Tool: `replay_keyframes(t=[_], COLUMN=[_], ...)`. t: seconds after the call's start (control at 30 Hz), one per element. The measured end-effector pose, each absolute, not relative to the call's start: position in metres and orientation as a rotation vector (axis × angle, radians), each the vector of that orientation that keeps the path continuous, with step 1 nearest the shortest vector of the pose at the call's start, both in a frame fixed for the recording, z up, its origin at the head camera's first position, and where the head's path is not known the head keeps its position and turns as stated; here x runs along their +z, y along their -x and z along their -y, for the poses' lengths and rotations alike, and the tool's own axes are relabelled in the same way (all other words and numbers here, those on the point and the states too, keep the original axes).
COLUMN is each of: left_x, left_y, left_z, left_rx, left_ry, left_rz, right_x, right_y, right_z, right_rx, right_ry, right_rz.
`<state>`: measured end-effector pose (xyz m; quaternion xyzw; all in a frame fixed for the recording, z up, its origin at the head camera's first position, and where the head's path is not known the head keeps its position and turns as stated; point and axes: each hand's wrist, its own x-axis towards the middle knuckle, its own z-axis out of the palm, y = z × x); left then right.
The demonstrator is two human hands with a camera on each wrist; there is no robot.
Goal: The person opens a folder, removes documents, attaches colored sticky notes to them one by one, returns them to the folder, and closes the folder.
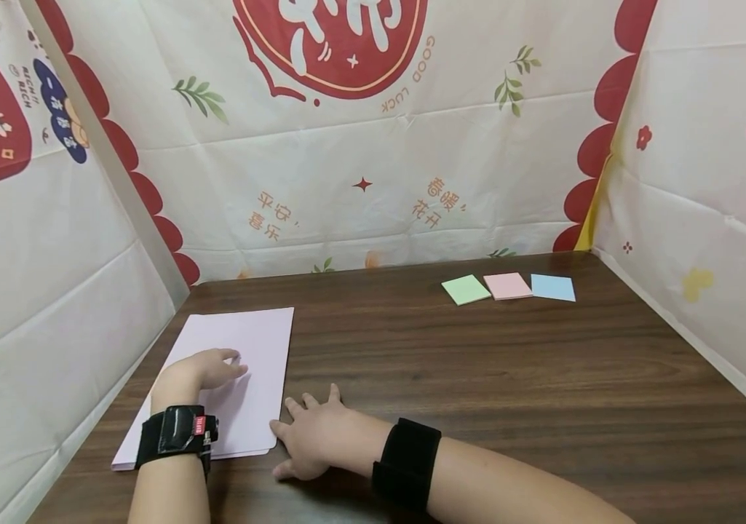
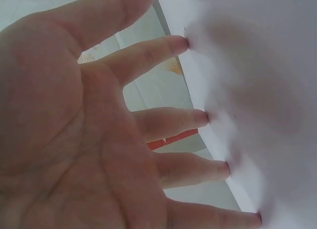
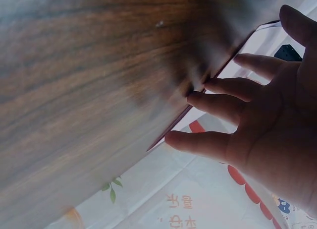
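A pale lilac folder [image 1: 261,342] lies closed on the dark wooden table, its thicker folded edge on the left and rounded corners on the right. Over its middle is my left hand [image 1: 199,370], fingers spread. In the left wrist view the fingertips of that hand [image 2: 99,135] touch the lilac surface [image 2: 277,90]. Beside the folder's lower right corner, my right hand [image 1: 316,437] rests on the table with fingers spread; the thumb side is nearest the folder. The right wrist view shows this hand [image 3: 267,115] with nothing in its grasp.
Three small paper pads lie in a row at the back right: green [image 1: 466,290], pink [image 1: 507,286] and blue [image 1: 552,287]. Printed white cloth [image 1: 346,153] hangs behind and along both sides of the wooden table [image 1: 477,371]. Each wrist wears a black band [image 1: 407,464].
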<state>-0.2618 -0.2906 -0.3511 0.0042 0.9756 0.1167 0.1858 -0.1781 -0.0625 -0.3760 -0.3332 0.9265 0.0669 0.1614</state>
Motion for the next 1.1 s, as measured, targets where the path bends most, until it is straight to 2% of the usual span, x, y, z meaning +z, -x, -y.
replay_keyframes(t=[0.77,1.1], left_x=[-0.355,-0.351], left_y=[0.256,0.252], left_z=[0.238,0.192], left_rx=[0.185,0.152], left_ry=[-0.008,-0.079], left_rz=[-2.801,-2.784], right_x=[-0.368,-0.355], right_y=[0.169,0.165], right_z=[0.038,0.016], right_rx=[0.329,0.255], right_ry=[1.028,0.937], right_rz=[-2.627,-2.595])
